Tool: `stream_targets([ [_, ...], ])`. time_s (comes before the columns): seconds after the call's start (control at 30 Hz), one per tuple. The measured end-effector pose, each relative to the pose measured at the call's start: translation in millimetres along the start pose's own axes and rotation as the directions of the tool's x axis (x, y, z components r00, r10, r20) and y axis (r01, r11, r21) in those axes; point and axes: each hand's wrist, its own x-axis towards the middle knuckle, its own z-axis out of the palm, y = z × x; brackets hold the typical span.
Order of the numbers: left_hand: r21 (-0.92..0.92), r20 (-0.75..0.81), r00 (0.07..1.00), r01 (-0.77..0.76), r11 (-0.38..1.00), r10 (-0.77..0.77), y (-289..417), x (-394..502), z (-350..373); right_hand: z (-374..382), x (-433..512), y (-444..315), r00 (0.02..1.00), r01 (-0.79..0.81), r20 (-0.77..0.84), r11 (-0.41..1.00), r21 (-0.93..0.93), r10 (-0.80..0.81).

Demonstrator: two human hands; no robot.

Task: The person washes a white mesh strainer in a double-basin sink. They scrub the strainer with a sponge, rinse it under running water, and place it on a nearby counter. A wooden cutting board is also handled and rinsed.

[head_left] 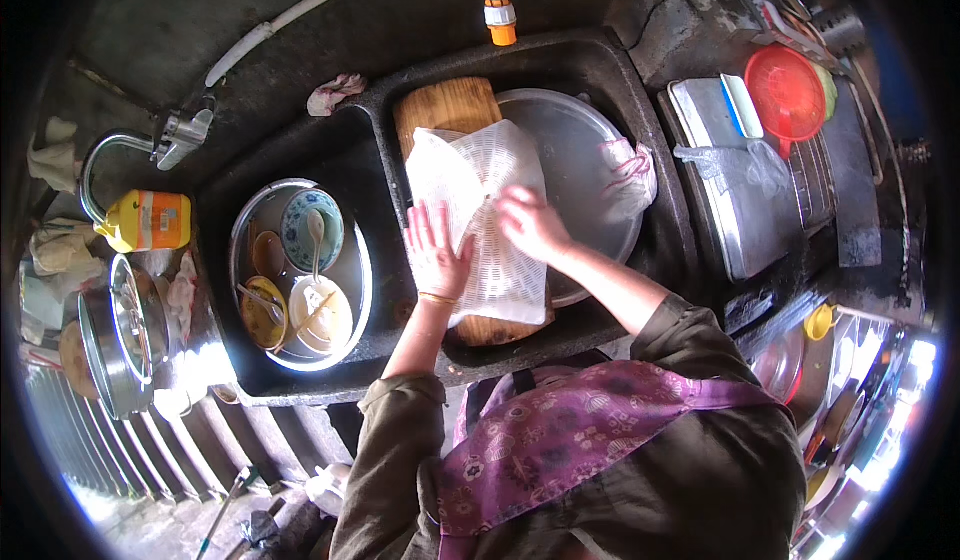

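A white woven-mesh sheet, perhaps a steamer mat, is spread over a wooden board, its near edges folded or creased. The board lies in the right basin of the dark sink, partly across a large round basin. My left hand rests flat on the left side of the sheet, fingers spread. Close to the round spot at the sheet's middle is my right hand, its fingers bent and slightly blurred; whether they pinch the mesh is hard to see. Beyond it, a crumpled white cloth with red stripes hangs over the basin's rim.
In the left sink basin stands a metal bowl of water holding dishes, a spoon and chopsticks. A yellow jug sits at the left by a curved faucet. An orange-tipped tap points down above. A red strainer lies right.
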Motion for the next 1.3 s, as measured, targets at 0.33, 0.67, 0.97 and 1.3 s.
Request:
stream_targets([
  [0.33,-0.009,0.635,0.768,-0.097,0.995,0.081,81,-15,28,4,46,170,0.601,-0.462,0.447,-0.168,0.871,0.662],
  [0.67,0.110,0.540,0.830,-0.236,0.966,0.141,80,-64,50,-16,61,132,0.627,-0.700,0.604,0.016,0.713,0.492],
  [0.97,-0.850,0.465,0.879,0.476,0.227,-0.102,116,9,-10,-142,118,64,0.664,-0.543,0.434,-0.006,0.840,0.609],
  [1.3,-0.628,0.776,0.335,0.343,-0.698,-0.534,17,-73,10,-78,183,13,0.852,-0.519,0.499,0.125,0.846,0.158],
])
